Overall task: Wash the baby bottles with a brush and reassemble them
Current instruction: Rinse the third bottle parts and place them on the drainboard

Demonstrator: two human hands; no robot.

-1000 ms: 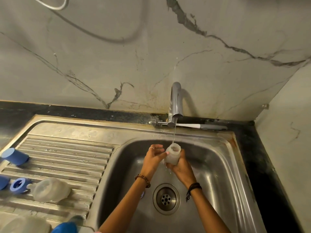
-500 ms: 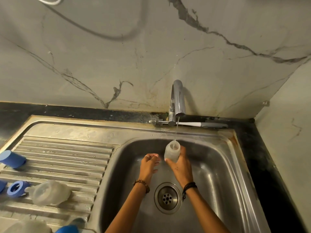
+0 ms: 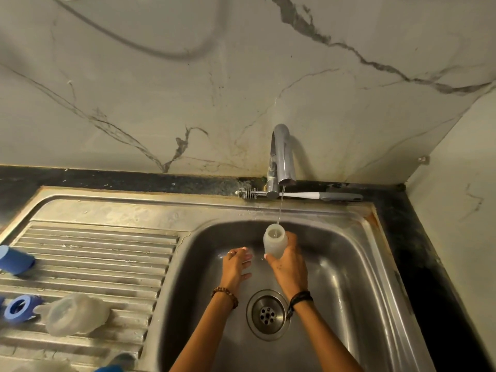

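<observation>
My right hand [image 3: 288, 267] grips a small translucent baby bottle [image 3: 274, 241] upright over the sink basin [image 3: 349, 277]. A thin stream of water from the chrome tap [image 3: 280, 157] runs into the bottle's open mouth. My left hand [image 3: 236, 265] hovers just left of the bottle with relaxed fingers and holds nothing. The bottle brush [image 3: 295, 195] lies on the sink's back ledge behind the tap. On the drainboard [image 3: 107, 245] lie another clear bottle [image 3: 76, 314], a blue ring [image 3: 18, 308] and a blue cap [image 3: 16, 260].
The drain [image 3: 267, 314] sits below my wrists in the basin. More blue and clear bottle parts [image 3: 107, 367] show at the bottom left edge. A marble wall rises behind the sink, and a black counter [image 3: 429, 264] borders it on the right.
My left hand has let go of the bottle and dropped to the left. My right hand keeps the bottle under the stream, slightly further to the right.
</observation>
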